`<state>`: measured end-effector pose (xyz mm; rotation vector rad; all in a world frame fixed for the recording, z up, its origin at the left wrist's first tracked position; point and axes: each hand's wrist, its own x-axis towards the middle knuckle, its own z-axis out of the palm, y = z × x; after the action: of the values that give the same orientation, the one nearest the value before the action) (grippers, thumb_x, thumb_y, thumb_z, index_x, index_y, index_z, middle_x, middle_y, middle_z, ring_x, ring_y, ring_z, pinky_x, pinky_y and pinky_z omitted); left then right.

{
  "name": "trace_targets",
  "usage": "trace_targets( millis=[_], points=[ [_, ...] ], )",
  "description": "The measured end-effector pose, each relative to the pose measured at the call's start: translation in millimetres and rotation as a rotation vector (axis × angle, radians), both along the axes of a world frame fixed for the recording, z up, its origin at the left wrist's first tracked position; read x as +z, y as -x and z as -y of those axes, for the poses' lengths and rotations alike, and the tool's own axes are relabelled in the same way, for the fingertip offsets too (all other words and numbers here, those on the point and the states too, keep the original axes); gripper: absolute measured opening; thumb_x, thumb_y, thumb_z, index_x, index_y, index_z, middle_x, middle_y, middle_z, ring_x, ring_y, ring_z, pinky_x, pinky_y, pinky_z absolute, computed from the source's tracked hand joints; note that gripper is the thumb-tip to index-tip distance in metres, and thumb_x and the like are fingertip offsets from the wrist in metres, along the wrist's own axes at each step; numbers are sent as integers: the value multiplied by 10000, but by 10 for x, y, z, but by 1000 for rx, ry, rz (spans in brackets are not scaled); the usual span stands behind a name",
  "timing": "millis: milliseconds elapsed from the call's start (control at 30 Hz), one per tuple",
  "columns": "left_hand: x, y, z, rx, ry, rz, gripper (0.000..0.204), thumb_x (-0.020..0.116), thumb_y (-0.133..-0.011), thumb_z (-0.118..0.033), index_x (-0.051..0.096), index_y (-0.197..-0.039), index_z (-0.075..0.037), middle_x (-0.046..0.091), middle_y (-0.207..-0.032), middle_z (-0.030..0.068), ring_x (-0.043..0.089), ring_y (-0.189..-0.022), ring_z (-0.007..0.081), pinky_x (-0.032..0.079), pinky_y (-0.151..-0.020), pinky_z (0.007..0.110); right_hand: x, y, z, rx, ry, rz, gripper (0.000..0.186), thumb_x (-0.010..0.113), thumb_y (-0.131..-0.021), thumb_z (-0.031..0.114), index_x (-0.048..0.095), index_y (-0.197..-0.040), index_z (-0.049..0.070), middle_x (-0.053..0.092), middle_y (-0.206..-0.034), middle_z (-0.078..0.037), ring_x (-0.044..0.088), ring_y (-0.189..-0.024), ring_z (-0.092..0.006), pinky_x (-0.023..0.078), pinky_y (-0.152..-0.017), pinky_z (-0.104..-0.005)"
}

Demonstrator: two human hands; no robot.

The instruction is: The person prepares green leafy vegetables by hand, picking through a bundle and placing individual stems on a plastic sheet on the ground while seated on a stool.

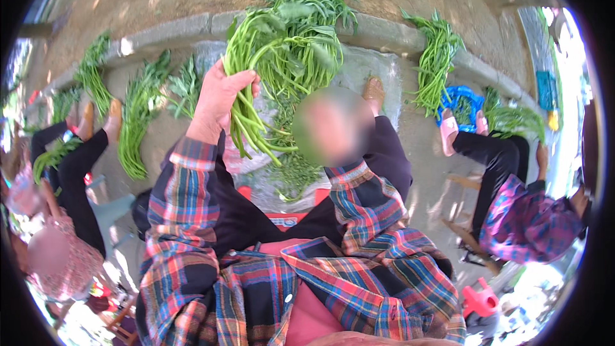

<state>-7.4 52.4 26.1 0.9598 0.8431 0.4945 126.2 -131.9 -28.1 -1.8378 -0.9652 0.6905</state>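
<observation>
My left hand (216,93) is closed around a bunch of water spinach (246,115), its pale green stems hanging down and its leaves fanning out above. Behind that bunch lies a bigger heap of water spinach (314,32). My right hand (330,131) is to the right of the bunch, at about the height of the stem ends; a blur covers it, so its fingers and anything in them are hidden. Between my knees, loose trimmed leaves and bits (295,176) are scattered over a plastic sheet (381,70).
A stone kerb (391,32) runs behind the sheet, with bare earth beyond. More greens (138,115) lie on the left and another bundle (435,57) on the right, near a blue plastic bag (464,99). People sit on both sides. A red stool (480,298) stands at the lower right.
</observation>
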Motion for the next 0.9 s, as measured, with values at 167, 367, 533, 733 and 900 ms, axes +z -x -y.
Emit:
trace_targets(
  millis=[167,367,533,733,900],
  points=[
    [-342,-278,187,-98,-563,-282,359,646,-686,-119,500,-984,20,560,-716,101,559,-639,186,457,-581,329,-140,-39,22,-18,-61,-332,355,587,-867,189,528,-1145,-25,604,-985,-100,574,-877,-142,469,-754,-267],
    [-366,-419,593,-28,-251,-117,372,616,-745,-15,500,-1098,4,612,-868,57,567,-730,135,479,-652,274,-83,29,-218,154,-46,-539,641,657,-812,322,383,-1255,-52,549,-1102,-116,523,-1029,-174,418,-891,-310],
    [-414,-499,682,109,165,132,374,614,-743,-34,499,-1098,-8,610,-880,79,571,-757,153,481,-675,289,103,103,-236,161,-61,-736,809,726,-751,315,248,-1317,-10,413,-1258,-117,451,-1140,-189,384,-953,-324],
    [-685,-686,770,78,-180,-167,398,658,-686,-154,457,-999,-9,591,-913,214,579,-886,373,457,-790,413,-18,-33,-189,198,0,-622,713,725,-745,217,318,-1291,6,465,-1214,-81,473,-1113,-165,401,-916,-287],
    [-523,-683,707,64,-239,-174,448,657,-707,-182,405,-1020,16,573,-942,258,559,-910,415,445,-813,431,132,-129,-368,186,83,-431,550,709,-733,176,405,-1163,16,535,-1034,-54,531,-944,-135,449,-814,-279]
  ],
)
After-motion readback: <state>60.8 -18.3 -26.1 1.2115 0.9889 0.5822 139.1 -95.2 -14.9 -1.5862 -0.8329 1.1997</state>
